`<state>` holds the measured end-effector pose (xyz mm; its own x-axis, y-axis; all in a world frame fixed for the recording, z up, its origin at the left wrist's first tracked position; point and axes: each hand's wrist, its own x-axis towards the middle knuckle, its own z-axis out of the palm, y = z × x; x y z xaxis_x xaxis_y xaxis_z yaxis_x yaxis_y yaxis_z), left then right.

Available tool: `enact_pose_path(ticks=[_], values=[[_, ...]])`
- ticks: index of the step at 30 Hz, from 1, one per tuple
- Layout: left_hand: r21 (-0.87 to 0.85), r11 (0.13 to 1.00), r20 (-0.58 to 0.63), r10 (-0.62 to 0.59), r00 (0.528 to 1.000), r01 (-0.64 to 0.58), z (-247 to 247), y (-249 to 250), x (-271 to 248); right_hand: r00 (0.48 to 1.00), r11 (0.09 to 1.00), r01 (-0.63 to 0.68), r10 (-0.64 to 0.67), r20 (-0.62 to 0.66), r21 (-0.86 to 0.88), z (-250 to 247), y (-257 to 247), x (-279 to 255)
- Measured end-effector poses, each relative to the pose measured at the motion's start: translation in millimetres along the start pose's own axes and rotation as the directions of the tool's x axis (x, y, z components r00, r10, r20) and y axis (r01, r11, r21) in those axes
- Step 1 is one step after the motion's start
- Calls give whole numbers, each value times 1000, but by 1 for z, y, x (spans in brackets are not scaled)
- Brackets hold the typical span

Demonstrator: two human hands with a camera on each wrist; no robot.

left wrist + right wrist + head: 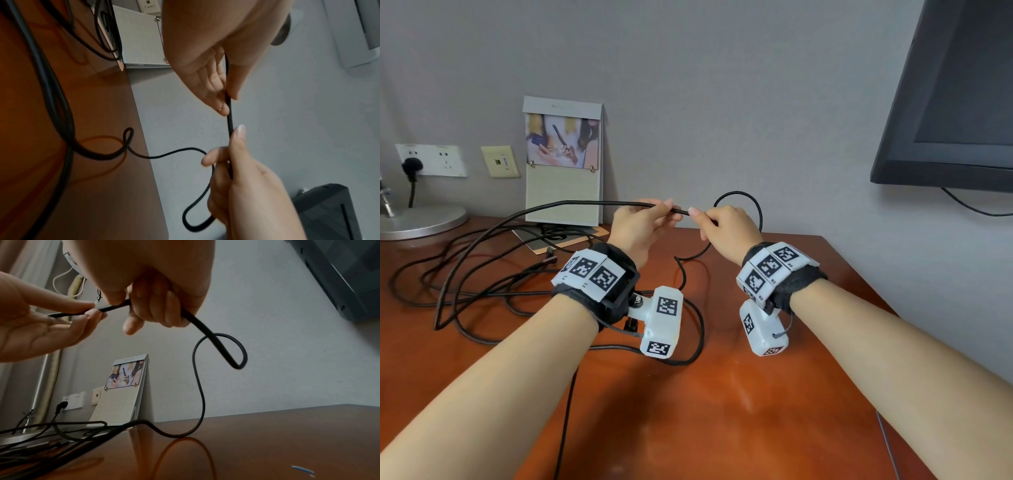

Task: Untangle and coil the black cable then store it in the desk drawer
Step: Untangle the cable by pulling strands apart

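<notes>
A long black cable (571, 204) lies in loose tangles on the left of the brown desk (756, 394) and rises to both hands above the desk's far edge. My left hand (643, 219) pinches the cable (230, 116) between thumb and fingertips. Close on its right, my right hand (726, 228) grips the cable (115, 306) in curled fingers. Beyond the right hand the cable makes a small loop (739, 202) in the air, then drops to the desk (287, 434). The right wrist view shows that loop (236, 352) hanging below the fist. No drawer is in view.
A standing calendar card (565, 164) leans at the wall behind the tangle. A lamp base (421, 222) sits at the far left by wall sockets (431, 159) with a plug. A dark monitor (955, 96) hangs at the upper right.
</notes>
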<state>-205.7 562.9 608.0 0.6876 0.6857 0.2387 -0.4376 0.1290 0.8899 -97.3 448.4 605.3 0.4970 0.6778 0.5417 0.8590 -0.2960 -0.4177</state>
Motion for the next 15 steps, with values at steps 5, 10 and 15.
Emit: enact_pose_path(ticks=[5, 10, 15], values=[[-42, 999, -79, -11, 997, 7, -12, 5, 5, 1000, 999, -14, 14, -1, -32, -3, 11, -3], [-25, 999, -5, -47, 999, 47, -2, -1, 2, 1000, 1000, 15, -15, -6, -26, 6, 0, 0], [1, 1000, -50, -17, 999, 17, 4, 3, 3, 1000, 999, 24, -25, -7, -34, 4, -1, 3]])
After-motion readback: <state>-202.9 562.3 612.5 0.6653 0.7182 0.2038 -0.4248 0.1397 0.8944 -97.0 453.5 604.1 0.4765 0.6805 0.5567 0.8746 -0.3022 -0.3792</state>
